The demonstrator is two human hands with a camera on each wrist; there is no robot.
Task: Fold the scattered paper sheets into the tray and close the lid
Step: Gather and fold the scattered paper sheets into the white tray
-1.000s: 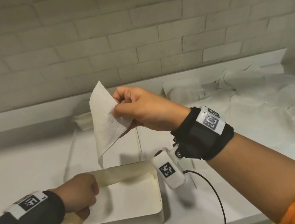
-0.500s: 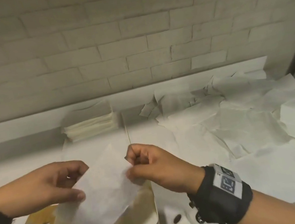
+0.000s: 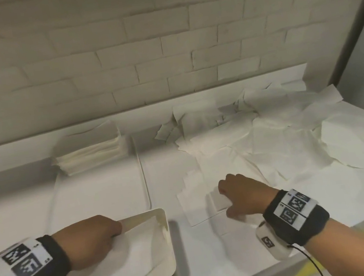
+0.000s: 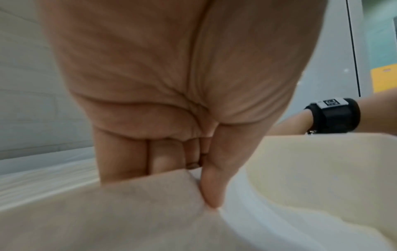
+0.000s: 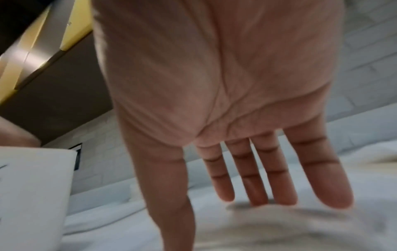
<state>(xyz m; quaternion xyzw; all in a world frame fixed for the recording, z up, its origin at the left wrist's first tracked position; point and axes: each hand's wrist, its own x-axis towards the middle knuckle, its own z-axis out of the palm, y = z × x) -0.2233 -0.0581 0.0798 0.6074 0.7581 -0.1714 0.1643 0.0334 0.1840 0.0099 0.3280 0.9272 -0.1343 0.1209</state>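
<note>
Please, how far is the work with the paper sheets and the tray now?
Done: some paper already lies in the tray, and the left hand pinches it there. In hand: the right hand, open, reaches onto a flat sheet on the counter. Left: many loose sheets still lie scattered, and the tray has no lid on it.

Left hand [image 3: 89, 240] hides tray's [image 3: 168, 236] left side, its grip unclear, sheets [image 5: 279, 229] under right hand [image 5: 225, 101] blurred
</note>
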